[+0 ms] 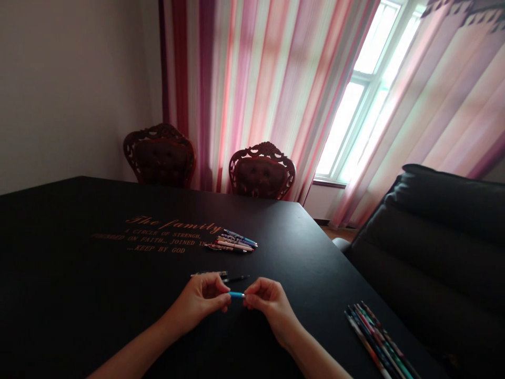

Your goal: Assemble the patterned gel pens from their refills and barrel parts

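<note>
Blue cylindrical pen piece (237, 295), smooth and probably plastic, with a small silvery section at its right end: located between the two hands, roughly level, above the matte black table (79, 316).

Observations, left to right:

Left hand (201, 297) – thumb and forefinger closed to a narrow pinch on the piece's left end, the other fingers curled in. Just beyond it lie a slim patterned pen (215, 273) and a thin black pen-like part (239, 278), the latter pointing rightward. Farther off, a loose pile of mixed white, blue and red pens (235, 243) rests by the gold lettering.

Piece itself – judged light and stiff, with no give along the barrel. The smooth round surface might roll or slip between fingertips; the narrow silvery end is likely the harder part to grip. Best hold: opposed thumb and forefinger on the blue barrel, light pressure, long axis kept straight.

Right hand (272, 302) – thumb and forefinger nearly together, pinching the silvery end; opening narrow. Exact fingertip contact is too small to resolve.

Near the table's right side: a row of long, multicoloured pens or pencils (381, 342), side by side, apart from both hands.
</note>
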A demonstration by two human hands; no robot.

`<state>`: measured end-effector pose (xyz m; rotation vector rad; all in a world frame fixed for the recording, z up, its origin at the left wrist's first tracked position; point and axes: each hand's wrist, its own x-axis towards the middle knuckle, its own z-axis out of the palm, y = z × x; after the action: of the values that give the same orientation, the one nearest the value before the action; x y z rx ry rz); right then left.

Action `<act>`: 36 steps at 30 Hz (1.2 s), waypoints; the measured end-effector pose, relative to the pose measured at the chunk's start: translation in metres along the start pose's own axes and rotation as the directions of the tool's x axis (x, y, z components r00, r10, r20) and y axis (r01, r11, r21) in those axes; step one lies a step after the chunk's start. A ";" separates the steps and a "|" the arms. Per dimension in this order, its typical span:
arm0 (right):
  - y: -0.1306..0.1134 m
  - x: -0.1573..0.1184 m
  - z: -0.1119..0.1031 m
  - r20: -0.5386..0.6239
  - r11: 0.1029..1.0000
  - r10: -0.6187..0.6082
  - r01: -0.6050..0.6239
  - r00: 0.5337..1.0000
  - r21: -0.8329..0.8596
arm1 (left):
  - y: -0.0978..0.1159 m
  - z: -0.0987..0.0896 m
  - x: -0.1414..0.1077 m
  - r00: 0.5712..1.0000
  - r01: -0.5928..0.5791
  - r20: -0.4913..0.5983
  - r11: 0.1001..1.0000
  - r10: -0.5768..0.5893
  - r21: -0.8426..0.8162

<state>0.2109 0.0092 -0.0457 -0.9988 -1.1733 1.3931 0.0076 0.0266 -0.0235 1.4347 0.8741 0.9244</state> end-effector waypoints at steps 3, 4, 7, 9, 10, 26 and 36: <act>-0.001 0.000 0.000 0.004 1.000 0.003 -0.003 1.000 -0.003 | -0.001 0.001 0.000 1.000 0.016 0.008 1.000 -0.016 -0.004; -0.001 0.000 0.000 0.005 1.000 0.005 -0.005 1.000 -0.003 | -0.001 0.001 -0.001 1.000 0.022 0.012 1.000 -0.022 -0.005; -0.001 0.000 0.000 0.002 1.000 0.011 -0.011 1.000 -0.004 | -0.003 0.002 -0.001 0.999 0.039 0.017 0.999 -0.039 -0.003; -0.001 0.000 0.000 0.000 1.000 0.015 -0.015 1.000 -0.005 | -0.004 0.003 -0.001 0.999 0.044 0.012 0.999 -0.044 -0.003; -0.002 0.000 0.000 0.001 1.000 0.016 -0.016 1.000 -0.005 | -0.005 0.004 -0.001 0.999 0.045 0.010 0.999 -0.045 -0.003; 0.001 0.000 0.002 0.007 0.999 0.006 -0.006 1.000 -0.039 | -0.008 0.009 0.000 0.999 0.032 0.005 0.999 -0.032 0.001; 0.001 0.001 0.004 0.049 0.997 -0.047 0.050 0.998 -0.063 | -0.014 0.011 0.001 1.000 -0.006 0.007 0.996 0.006 0.093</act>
<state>0.2071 0.0095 -0.0459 -0.9804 -1.2768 1.3542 0.0177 0.0243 -0.0372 1.5195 0.9185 0.8928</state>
